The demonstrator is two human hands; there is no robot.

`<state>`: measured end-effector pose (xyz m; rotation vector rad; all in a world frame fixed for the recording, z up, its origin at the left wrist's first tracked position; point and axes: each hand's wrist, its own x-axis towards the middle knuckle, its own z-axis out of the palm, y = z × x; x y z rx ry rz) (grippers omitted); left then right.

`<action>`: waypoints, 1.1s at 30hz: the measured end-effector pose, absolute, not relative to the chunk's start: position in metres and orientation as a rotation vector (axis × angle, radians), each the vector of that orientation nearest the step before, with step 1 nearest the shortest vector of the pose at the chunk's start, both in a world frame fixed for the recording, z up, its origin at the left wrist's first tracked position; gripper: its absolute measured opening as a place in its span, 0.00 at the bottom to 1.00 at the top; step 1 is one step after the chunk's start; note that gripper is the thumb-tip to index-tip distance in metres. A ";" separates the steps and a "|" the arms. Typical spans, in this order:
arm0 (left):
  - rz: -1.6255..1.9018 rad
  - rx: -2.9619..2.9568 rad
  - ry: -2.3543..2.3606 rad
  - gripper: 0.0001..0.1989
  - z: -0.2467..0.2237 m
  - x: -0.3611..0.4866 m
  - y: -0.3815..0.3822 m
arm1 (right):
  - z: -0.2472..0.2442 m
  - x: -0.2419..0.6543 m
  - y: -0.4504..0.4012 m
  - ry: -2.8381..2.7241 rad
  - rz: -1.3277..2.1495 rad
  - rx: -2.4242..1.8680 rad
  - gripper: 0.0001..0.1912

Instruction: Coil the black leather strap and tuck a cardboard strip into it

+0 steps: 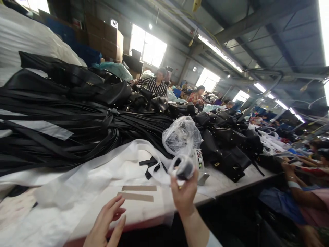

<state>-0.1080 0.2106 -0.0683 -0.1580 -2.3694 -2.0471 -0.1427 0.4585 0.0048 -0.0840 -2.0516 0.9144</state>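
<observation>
My right hand [185, 192] is raised over the table's front edge, fingers wrapped round a clear, round plastic thing with a dark middle [184, 168]. It is blurred, so I cannot make out its exact kind. Just behind it sits a crumpled clear plastic bag [182, 135]. My left hand [108, 221] holds nothing, its fingers apart, low at the front edge. Two flat brown strips [136, 196] lie on the white tabletop beyond the left fingertips. Short black strips [150, 166] rest on the white sheeting [102, 169] farther back.
Long black straps [64, 127], tied in a bundle, cover the left of the table. Black leather-like bags [226, 147] are heaped behind and to the right. A small container [199, 159] stands behind my right hand. A co-worker's arm [295, 185] is at far right; others sit across.
</observation>
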 end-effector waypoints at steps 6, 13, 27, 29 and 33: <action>-1.962 -0.198 -2.477 0.16 -0.052 -0.103 0.206 | 0.063 -0.247 0.555 -2.088 0.406 -0.191 0.12; -1.676 -0.262 -2.650 0.12 -0.064 -0.094 0.180 | -0.003 -0.213 0.499 -2.236 0.574 0.283 0.09; -0.457 -0.422 -2.843 0.17 -0.112 -0.137 0.097 | -0.082 -0.164 0.454 -2.598 0.745 0.504 0.06; -0.432 -0.467 -2.854 0.18 -0.112 -0.145 0.088 | -0.082 -0.162 0.450 -2.643 0.749 0.519 0.06; -0.426 -0.516 -2.851 0.17 -0.109 -0.151 0.079 | -0.082 -0.156 0.434 -2.843 0.572 0.571 0.12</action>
